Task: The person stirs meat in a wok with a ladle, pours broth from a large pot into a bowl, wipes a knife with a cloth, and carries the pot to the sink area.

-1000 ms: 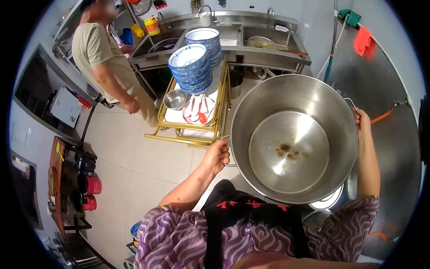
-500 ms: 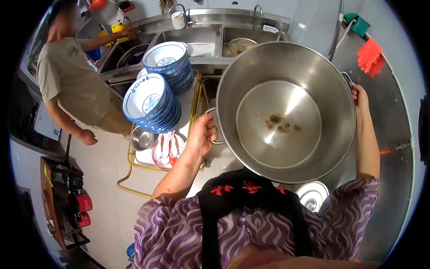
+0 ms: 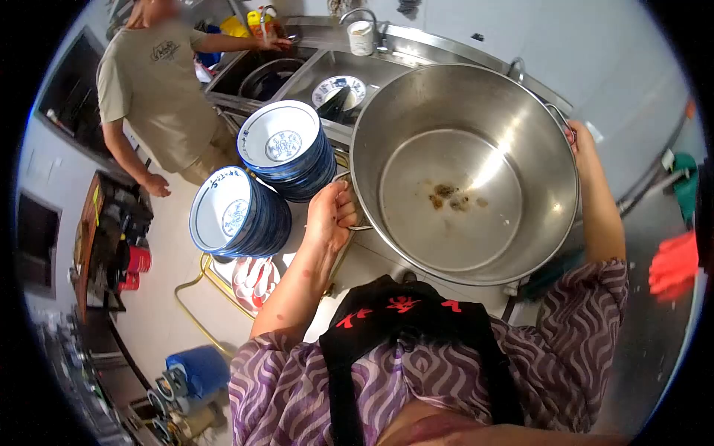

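A large stainless steel stockpot (image 3: pixel 454 245) hangs in front of me, tipped so that I look into it. Brown residue (image 3: pixel 450 197) lies on its bottom. My left hand (image 3: pixel 332 213) is closed round the pot's left loop handle. On the far side, my right hand (image 3: pixel 584 145) grips the right handle; its fingers are partly hidden. Just left of my left hand, two tall stacks of blue-and-white bowls, a front stack (image 3: pixel 242 212) and a rear stack (image 3: pixel 286 145), stand on a gold-railed cart. White and red spoons (image 3: pixel 256 276) lie on a plate beside them.
Steel sinks (image 3: pixel 327 70) line the wall ahead, one with a patterned bowl (image 3: pixel 340 91) in it. A co-worker (image 3: pixel 160 97) stands at the left sink. Red gloves (image 3: pixel 673 266) hang at right. A blue-covered gas cylinder (image 3: pixel 197 372) is at lower left.
My view has turned left, bringing the cylinder and more of the left room into sight. Both hands keep hold of the pot, which has moved along with me relative to the sinks.
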The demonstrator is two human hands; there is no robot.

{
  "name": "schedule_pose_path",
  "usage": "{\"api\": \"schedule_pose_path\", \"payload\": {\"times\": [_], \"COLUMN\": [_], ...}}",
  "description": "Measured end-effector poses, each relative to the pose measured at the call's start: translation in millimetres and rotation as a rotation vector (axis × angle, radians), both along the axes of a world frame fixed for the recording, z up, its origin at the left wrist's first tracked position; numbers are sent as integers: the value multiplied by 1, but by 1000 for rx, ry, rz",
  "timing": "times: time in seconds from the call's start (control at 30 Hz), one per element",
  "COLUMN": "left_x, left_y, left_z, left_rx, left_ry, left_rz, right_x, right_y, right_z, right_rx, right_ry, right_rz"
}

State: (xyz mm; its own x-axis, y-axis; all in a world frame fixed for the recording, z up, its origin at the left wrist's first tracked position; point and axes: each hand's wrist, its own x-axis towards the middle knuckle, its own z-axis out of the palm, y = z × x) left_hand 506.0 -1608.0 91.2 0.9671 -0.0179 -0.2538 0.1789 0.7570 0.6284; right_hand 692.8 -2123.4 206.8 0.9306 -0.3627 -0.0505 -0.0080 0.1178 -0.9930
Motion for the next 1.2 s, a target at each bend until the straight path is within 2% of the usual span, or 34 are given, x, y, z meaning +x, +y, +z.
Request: {"api": "schedule_pose_path", "payload": {"times": [0.07,0.17,0.3,0.5,0.6,0.73,0.8,0.83,0.87,0.9,0.97,1.0,1.1,1.13,1.17,1.2], "left_x": [-17,-52,-45,-57,-54,-55,-59,-59,-55,-58,-72,-94,-149,-167,-146,-170], "left_y": [8,-2,-26,-20,-14,-18,-22,-26,-19,-21,-16,-17,0,14,18,32], "left_z": [-5,6,17,31,27,25,34,36,18,22,18,25,1,-22,-26,-29], "left_rx": [-64,43,26,-26,-47,-67,-41,-31,-169,-136,-150,-102,7,-36,-59,-6], "left_ry": [-27,12,-19,-39,-48,-116,-75,-47,-194,-200,-322,-264,-128,-170,-179,-181], "left_rz": [31,129,175,186,174,172,249,272,189,219,136,181,197,108,28,-32], "right_x": [-2,-10,22,16,6,-6,-6,-6,-15,-31,-86,-112,-206,-242,-230,-241], "right_y": [19,25,-7,21,15,19,6,-4,-3,-3,20,41,107,134,149,161], "right_z": [8,12,8,13,21,23,16,17,27,35,60,73,87,88,82,64], "right_rx": [18,-27,-11,-146,-237,-374,-414,-593,-776,-958,-763,-663,-437,-448,-444,-440], "right_ry": [-46,-40,61,-213,-114,-112,-94,-139,-169,-191,-223,-254,-296,-299,-314,-324], "right_rz": [11,10,262,162,318,334,333,290,244,199,106,69,173,223,297,387]}}
